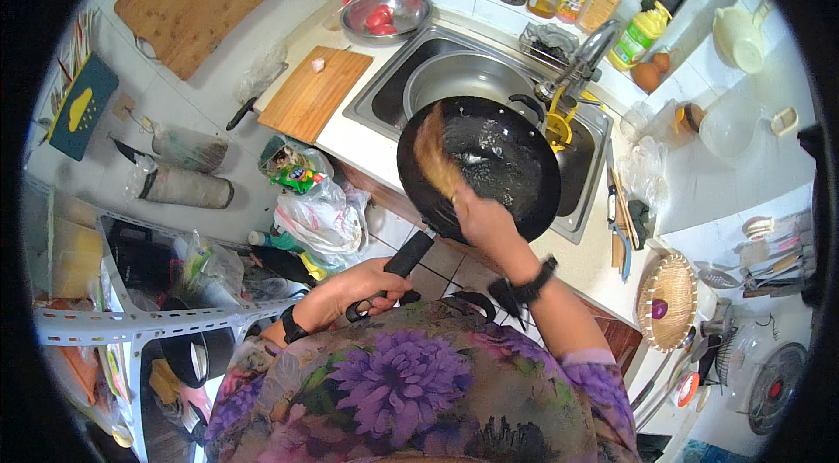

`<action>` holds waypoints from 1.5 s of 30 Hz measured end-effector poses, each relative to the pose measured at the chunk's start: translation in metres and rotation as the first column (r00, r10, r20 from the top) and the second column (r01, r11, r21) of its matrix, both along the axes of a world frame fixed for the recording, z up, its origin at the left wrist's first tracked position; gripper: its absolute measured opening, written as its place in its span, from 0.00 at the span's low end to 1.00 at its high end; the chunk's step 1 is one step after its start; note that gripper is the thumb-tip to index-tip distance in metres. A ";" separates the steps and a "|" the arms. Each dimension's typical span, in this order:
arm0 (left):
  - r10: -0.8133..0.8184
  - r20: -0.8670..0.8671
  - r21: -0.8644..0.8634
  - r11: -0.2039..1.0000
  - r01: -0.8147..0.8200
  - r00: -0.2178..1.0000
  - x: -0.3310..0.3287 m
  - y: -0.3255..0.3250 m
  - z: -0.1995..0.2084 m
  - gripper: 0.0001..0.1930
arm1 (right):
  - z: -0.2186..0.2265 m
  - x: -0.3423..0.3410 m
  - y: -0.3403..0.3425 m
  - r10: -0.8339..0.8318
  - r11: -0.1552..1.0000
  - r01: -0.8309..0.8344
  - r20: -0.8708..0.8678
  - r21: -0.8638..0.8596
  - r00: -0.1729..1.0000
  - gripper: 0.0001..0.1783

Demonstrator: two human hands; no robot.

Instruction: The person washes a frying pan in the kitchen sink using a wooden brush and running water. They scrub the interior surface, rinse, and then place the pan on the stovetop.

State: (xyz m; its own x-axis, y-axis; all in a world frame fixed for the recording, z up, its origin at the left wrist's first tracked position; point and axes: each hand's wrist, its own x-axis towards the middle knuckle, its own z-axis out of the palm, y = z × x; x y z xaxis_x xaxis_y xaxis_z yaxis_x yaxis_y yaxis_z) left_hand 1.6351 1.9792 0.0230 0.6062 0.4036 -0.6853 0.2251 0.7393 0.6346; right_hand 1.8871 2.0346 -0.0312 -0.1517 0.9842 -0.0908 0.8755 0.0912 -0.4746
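Wok: round black metal wok point(489, 157) held over the steel sink point(454, 69), at 1 o'clock from the left hand.
Left hand: left hand point(363, 288) closed around the wok's black handle point(404, 260).
Right hand: right hand point(481, 218) gripping a tan scrubbing brush point(433, 155), blurred, inside the wok at 11 o'clock.

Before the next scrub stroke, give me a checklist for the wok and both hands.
1. Left hand grips the wok handle: ok.
2. Right hand holds the brush inside the wok: ok.
3. Wok held over the sink: ok, though its near edge overhangs the counter.
4. Tap running: cannot tell.
5. Wok clean: cannot tell, brush is blurred.
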 end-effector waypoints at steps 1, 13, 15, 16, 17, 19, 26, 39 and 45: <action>-0.002 -0.019 0.043 0.999 0.003 1.000 0.004 -0.003 0.004 0.12 | -0.009 0.004 0.018 -0.039 0.999 0.039 0.009 0.028 0.999 0.19; 0.054 -0.181 -0.006 0.998 -0.056 0.982 0.048 -0.008 0.057 0.09 | 0.037 0.118 -0.061 0.047 0.999 -0.043 -0.471 0.019 0.881 0.26; 0.043 -0.220 0.025 0.999 -0.039 0.975 0.059 -0.009 0.065 0.13 | 0.039 0.107 -0.057 0.255 0.966 -0.235 -0.562 0.109 0.787 0.26; 0.059 -0.214 0.018 0.998 -0.057 0.975 0.064 -0.010 0.068 0.11 | 0.036 0.099 -0.046 0.201 0.968 -0.251 -0.579 -0.006 0.790 0.24; 0.038 -0.219 0.012 0.999 -0.036 0.975 0.069 -0.011 0.072 0.10 | 0.031 0.091 -0.027 0.175 0.973 -0.219 -0.398 -0.068 0.901 0.22; -0.009 -0.271 0.004 1.000 0.010 0.962 0.076 -0.012 0.079 0.09 | 0.018 0.078 0.016 0.106 0.990 -0.121 -0.198 -0.066 0.975 0.20; 0.165 -0.244 -0.094 0.977 -0.193 0.956 0.094 -0.016 0.093 0.09 | -0.003 0.130 0.023 -0.279 0.959 0.237 -0.388 -0.152 0.879 0.23; 0.205 -0.283 -0.018 0.976 -0.219 0.937 0.125 -0.025 0.108 0.09 | -0.048 0.145 0.053 -0.230 0.967 0.183 -0.293 -0.178 0.928 0.23; 0.156 -0.344 0.079 0.987 -0.137 0.926 0.134 -0.017 0.126 0.10 | -0.001 0.187 -0.021 -0.311 0.936 0.128 -0.597 -0.328 0.740 0.25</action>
